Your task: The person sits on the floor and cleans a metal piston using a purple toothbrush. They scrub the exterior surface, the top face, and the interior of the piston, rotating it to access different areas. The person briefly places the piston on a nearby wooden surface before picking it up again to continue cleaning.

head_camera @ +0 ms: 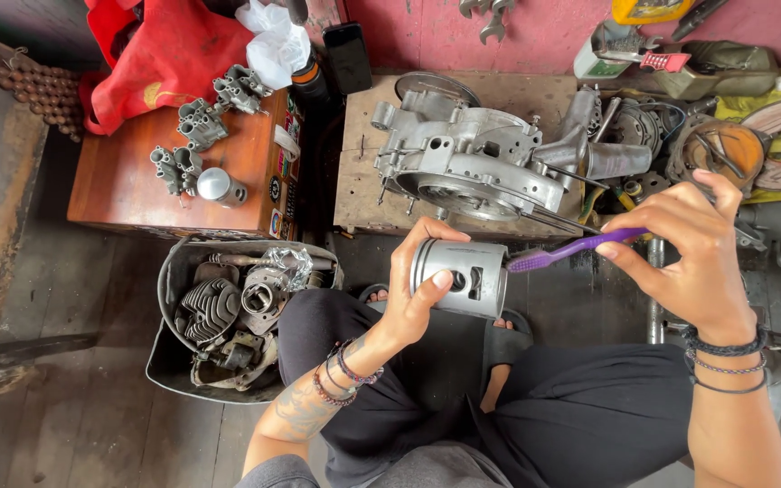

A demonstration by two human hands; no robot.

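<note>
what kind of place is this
Likely a small engine repair workshop: an engine case sits on a wooden block, a tub holds engine parts, and the left hand holds a piston near a toothbrush.

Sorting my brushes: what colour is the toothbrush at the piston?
Purple toothbrush, seen in the head view.

1. Pistons: two. One held at frame centre [459,276], one lying on the wooden box, upper left [221,186].
2. Toothbrushes: one, purple, centre right [574,248].
3. Carburettor bodies on the wooden box [119,172]: three, upper left [201,122] [239,89] [176,167].
4. Engine cases: one, large, top centre [467,158].
5. Tubs of parts: one, lower left [174,271].
6. Wrenches on the wall: two, top centre [492,27] [468,7].
7. Hands in view: two, left hand [413,289], right hand [693,248].
</note>
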